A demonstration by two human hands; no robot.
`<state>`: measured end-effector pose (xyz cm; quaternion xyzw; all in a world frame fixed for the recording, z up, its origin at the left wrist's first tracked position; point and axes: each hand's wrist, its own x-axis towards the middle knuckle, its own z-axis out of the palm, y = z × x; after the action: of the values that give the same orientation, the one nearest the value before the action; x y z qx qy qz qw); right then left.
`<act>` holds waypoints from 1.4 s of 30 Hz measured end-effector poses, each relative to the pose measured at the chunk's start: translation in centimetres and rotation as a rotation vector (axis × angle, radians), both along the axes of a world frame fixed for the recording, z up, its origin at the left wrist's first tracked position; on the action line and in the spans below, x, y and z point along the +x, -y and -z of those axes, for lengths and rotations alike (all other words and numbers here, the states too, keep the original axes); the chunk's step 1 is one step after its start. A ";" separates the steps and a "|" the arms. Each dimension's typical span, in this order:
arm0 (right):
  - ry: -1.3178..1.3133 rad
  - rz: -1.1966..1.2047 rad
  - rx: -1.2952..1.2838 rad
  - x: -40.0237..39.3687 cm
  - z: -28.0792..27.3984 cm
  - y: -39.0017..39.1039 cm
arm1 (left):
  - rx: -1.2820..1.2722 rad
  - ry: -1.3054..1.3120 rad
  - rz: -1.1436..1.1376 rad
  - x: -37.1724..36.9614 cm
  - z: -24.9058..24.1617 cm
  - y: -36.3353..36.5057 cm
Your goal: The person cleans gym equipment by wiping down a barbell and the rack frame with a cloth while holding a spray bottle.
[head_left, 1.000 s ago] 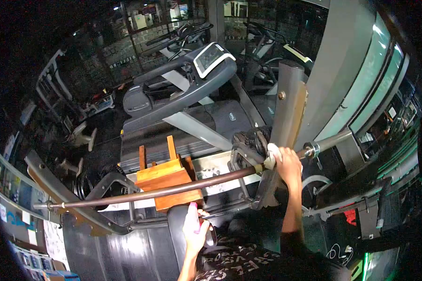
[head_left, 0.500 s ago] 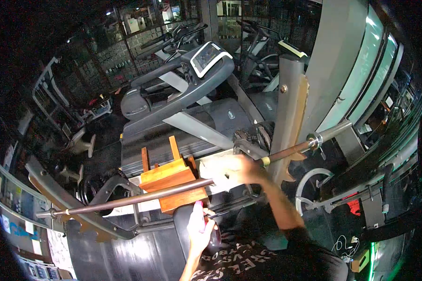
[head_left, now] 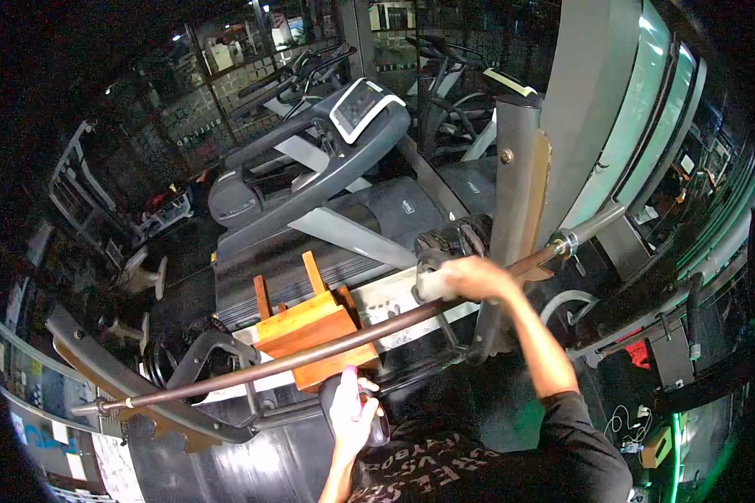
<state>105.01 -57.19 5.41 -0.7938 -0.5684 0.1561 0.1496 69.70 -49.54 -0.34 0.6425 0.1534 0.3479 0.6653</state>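
Observation:
My left hand is wrapped round a dark, see-through bottle with a pink top, low in front of my shirt. Further up and to the right, my right hand grips a pale cloth, slightly blurred, at the barbell. The long metal bar slants across the view, its ends resting at the two rack uprights. Behind and below the bar stands a brown wooden stool-like piece with legs pointing away from me.
A treadmill stands beyond the bar. The right rack upright rises close to my right hand, and the left upright leans at the other end. White cables lie on the floor at right.
My right hand has moved right along the bar with the cloth, toward the right upright. My left hand keeps hold of the bottle. The whole view has shifted slightly.

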 end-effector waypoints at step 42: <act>-0.209 0.287 0.905 -11.9 4.8 5.0 | 0.046 0.086 -0.003 5.4 -2.3 2.3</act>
<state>93.13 -62.15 0.62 -0.6996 -0.4458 -0.0502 0.5562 75.09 -51.88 1.91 0.6419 0.1175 0.3796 0.6558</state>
